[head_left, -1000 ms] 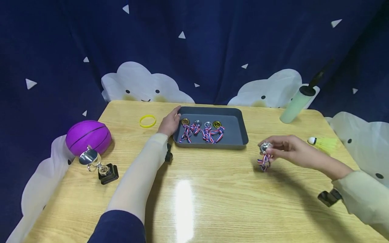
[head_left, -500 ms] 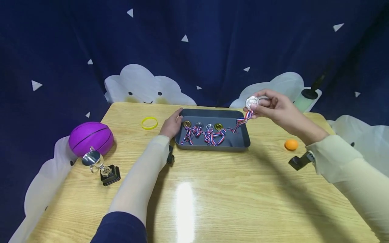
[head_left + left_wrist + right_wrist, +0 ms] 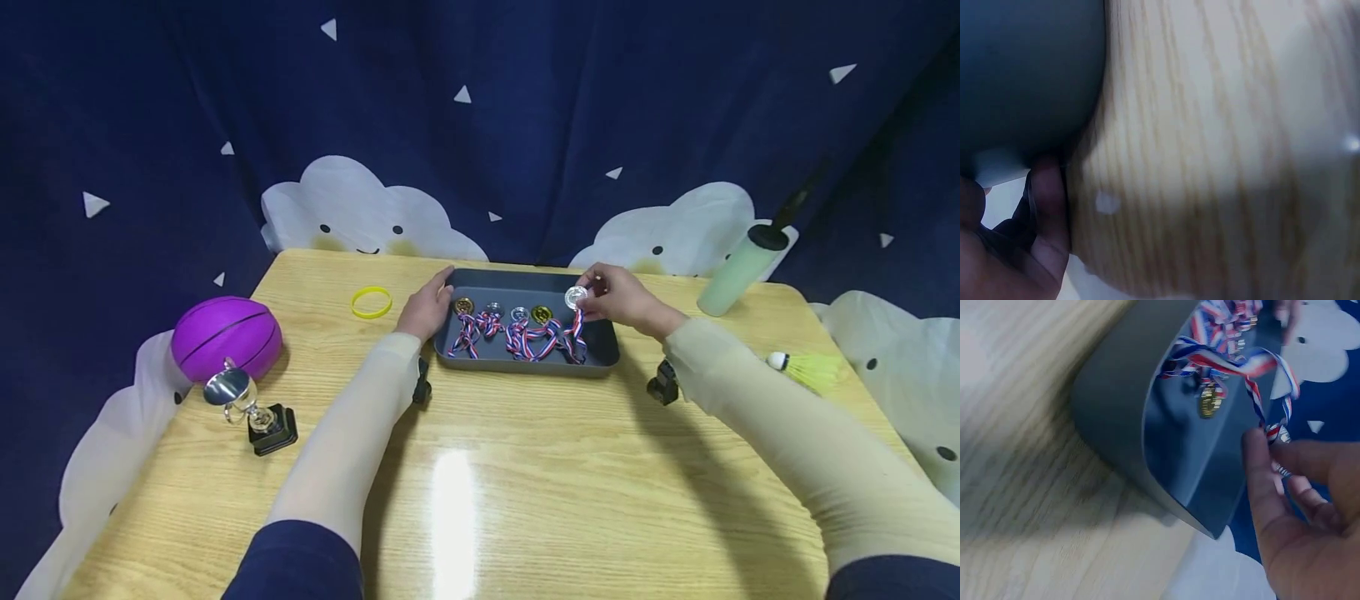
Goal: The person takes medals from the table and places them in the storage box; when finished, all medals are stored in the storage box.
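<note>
Wooden table mid-frame: your right hand pinches the silver medal over the tray, your left hand seems flat on its edge; a snagged ribbon could drag neighbours.

Place: a staged play corner, not a lived-in room.
Backdrop: dark blue cloth curtain with white triangles and smiling clouds, hung from nine round to three o'clock.
Surface: pale wood-grain table.
Props: purple rubber basketball and small silver trophy cup at ten o'clock.
</note>
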A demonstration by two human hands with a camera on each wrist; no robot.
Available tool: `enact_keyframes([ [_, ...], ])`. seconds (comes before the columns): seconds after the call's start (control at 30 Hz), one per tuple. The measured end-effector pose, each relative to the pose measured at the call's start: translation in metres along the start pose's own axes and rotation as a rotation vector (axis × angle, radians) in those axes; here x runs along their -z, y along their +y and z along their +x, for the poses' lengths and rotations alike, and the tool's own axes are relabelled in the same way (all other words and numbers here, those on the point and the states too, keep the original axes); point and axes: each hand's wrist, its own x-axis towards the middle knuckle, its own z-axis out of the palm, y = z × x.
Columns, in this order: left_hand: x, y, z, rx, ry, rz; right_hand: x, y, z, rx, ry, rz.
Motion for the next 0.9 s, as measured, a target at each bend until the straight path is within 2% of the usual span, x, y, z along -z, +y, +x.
enact_keyframes([
  [0.17,0.0,0.001,-0.001,-0.005,-0.007,-0.004,-0.014,0.005,0.018,-0.038,0.005,-0.212],
  [0.33,0.001,0.001,0.0,-0.017,-0.003,0.005,-0.022,0.012,0.029,-0.044,-0.006,-0.354],
  [0.5,0.001,-0.001,0.002,-0.019,0.002,0.013,-0.026,0.014,0.033,-0.048,0.01,-0.477],
  [0.67,-0.002,0.0,0.003,-0.017,-0.005,0.004,-0.027,0.015,0.03,-0.016,0.016,-0.675],
  [0.77,-0.003,0.0,0.003,-0.018,-0.008,0.005,-0.028,0.016,0.027,0.016,0.02,-0.735],
  [0.9,-0.003,-0.001,0.002,-0.012,-0.008,0.004,-0.032,0.018,0.025,0.025,0.025,-0.735],
])
